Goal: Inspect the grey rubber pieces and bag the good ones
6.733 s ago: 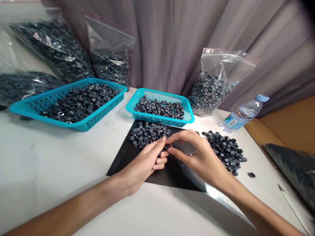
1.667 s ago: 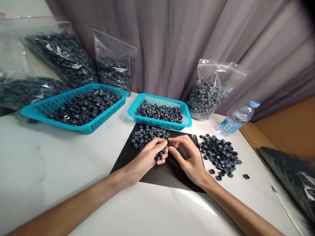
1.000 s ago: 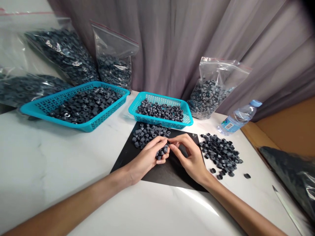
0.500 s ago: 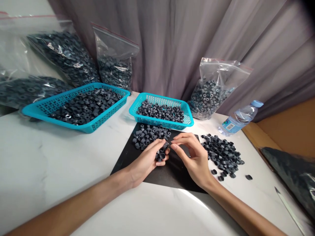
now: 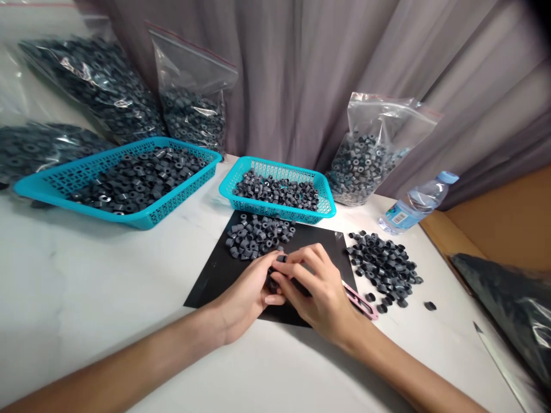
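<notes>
Fingertips of the right hand have moved in against the left hand, pinching at a small dark-grey plastic ring there; a pink slotted tool now shows by the right wrist. Handling looks partway: one loose heap remains on the flat black mat, another heap on the white marbled desk.

- Looks like an improvised small-parts workspace; home or workshop, I cannot tell.
- White, marble-look counter with a black mat laid on it.
- Zip bags and turquoise baskets holding masses of small grey pieces.
- Grey curtain behind, drink bottle nearby (rather homely touches).
</notes>
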Available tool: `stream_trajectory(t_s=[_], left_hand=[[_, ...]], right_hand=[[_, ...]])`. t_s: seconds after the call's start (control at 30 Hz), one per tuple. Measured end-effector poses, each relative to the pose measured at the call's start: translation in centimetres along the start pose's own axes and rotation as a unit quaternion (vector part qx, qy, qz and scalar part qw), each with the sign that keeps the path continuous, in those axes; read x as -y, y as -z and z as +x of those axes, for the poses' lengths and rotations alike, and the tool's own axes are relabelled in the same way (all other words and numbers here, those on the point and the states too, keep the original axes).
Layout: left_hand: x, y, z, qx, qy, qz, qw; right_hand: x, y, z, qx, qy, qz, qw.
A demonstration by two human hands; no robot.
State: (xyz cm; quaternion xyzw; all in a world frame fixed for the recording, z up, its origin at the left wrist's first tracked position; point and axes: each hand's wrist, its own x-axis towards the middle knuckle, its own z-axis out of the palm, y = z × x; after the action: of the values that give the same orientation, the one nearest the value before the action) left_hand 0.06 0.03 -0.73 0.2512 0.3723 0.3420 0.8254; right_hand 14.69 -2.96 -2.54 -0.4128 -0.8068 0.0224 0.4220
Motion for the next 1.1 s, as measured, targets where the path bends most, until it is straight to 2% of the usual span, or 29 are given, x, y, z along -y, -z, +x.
stream_trajectory(t_s=[0.1,0.23,0.3,0.4,0.5,0.63,0.73,0.87,0.97,1.1], left_hand=[[-0.1,-0.1,-0.3,-0.024,-0.009,0.012,1.000],[-0.2,0.1,-0.2,-0.018,-0.028,0.044,0.998],[-0.5,0.3,0.0,-0.008,-0.022,0.055,0.998],[-1.5,0.3,0.1,0.015,-0.026,0.061,0.998],[-3.1,0.0,0.0,0.028,-0.060,0.051,0.996],[-5.0,-0.3,-0.3,0.024,-0.097,0.041,0.994],[-5.3,-0.3,-0.3,0.017,-0.112,0.056,0.992],[-4.3,-0.2,-0.1,0.006,-0.120,0.144,0.982],[-3.0,-0.1,0.1,0.030,-0.112,0.218,0.969],[-1.8,0.1,0.5,0.031,-0.110,0.235,0.965]], right_hand=[[0.2,0.1,-0.3,0.016,0.036,-0.014,0.999],[0.6,0.5,-0.6,-0.013,0.029,-0.004,0.999],[0.5,0.7,-0.5,-0.047,0.007,0.006,0.999],[-0.2,0.6,0.0,-0.089,-0.074,0.035,0.993],[-1.3,0.1,0.3,-0.041,-0.124,0.051,0.990],[-2.1,-0.5,0.3,0.069,-0.083,0.025,0.994],[-2.2,-0.8,0.1,0.089,-0.073,0.004,0.993],[-2.1,-0.7,0.0,0.053,-0.083,0.013,0.995],[-1.7,-0.4,0.0,-0.004,-0.088,0.062,0.994],[-1.2,-0.2,-0.1,-0.092,-0.128,0.147,0.976]])
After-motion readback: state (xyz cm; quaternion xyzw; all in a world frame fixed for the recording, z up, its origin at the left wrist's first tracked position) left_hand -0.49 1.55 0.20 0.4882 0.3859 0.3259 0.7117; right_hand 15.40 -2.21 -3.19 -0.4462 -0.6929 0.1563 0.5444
